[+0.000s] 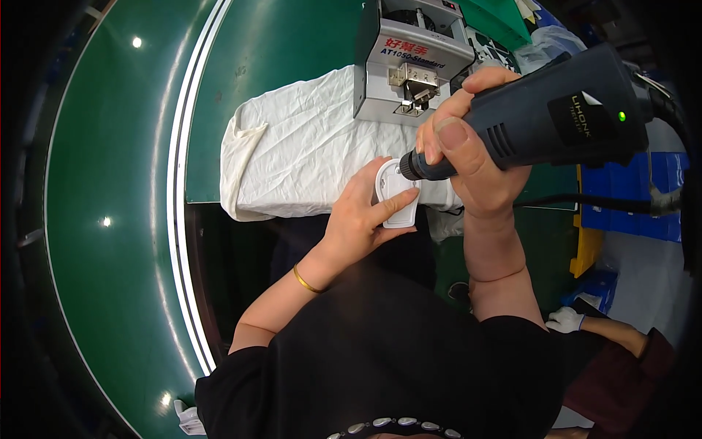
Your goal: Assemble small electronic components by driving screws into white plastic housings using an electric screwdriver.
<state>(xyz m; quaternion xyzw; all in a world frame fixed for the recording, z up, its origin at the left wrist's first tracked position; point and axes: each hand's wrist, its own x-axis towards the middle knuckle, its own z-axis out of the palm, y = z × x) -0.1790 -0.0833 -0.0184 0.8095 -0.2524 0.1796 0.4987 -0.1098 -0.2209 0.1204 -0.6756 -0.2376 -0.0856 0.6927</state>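
A white plastic housing [395, 214], rounded at one end, is held by my left hand [360, 214], with the thumb laid across its inner face. My right hand [468, 150] is wrapped round a dark electric screwdriver [537, 110], which has a small green light lit near its cable end. The tool's nose meets the upper right part of the housing. Its bit tip is hidden, so I cannot tell whether a screw sits under it. Beneath and beyond my hands lies a white cloth [292, 150] spread over the bench edge.
A grey screw feeder [413, 66] stands on the cloth's far side. Green bin [493, 18] and blue bins [636, 194] are at the right, near a black cable [585, 199]. Left runs a green conveyor [110, 168]. Another person's gloved hand [564, 320] shows lower right.
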